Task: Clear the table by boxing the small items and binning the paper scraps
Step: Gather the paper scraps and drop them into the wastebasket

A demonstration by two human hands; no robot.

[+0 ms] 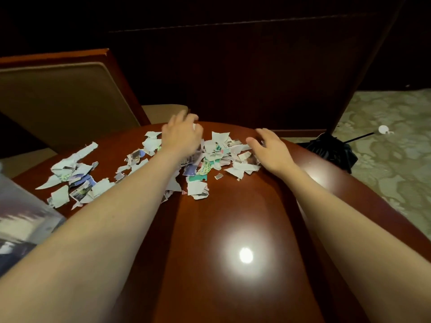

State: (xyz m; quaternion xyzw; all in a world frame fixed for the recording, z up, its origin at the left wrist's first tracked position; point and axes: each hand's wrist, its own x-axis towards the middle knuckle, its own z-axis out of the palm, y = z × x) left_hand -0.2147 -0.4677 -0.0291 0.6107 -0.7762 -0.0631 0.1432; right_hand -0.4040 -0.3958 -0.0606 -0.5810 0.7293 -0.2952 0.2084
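Mahogany-red polished wooden table (233, 217), head view, the only view supplied. Torn paper scraps in white, teal and purple (205, 163) lie in two loose groups on the far half of the top: one central, one towards the left edge. None is seen binned, and no bin is in view.

Left hand (184, 134): reaches over the far side of the central group, fingers bent down onto the paper. The picture is blurred there, so it cannot be told whether it grasps anything. Right hand (268, 148): relaxed, fingers spread, lying on the right fringe of the same group, holding nothing.

Progress, as judged: no small items show on the top, so boxing appears finished or nearly so. A translucent plastic container (23, 217) stands at the near left; its contents cannot be made out. The scrap work looks barely begun; both groups have yet to be gathered.

Clearance: the near half of the top is bare, giving room to rake paper inward. The central group lies close to the far rim, where pieces could drop. A tan-cushioned wooden chair (58, 94) stands beyond the left rear edge; a black folded umbrella (331, 150) lies on the carpet to the right
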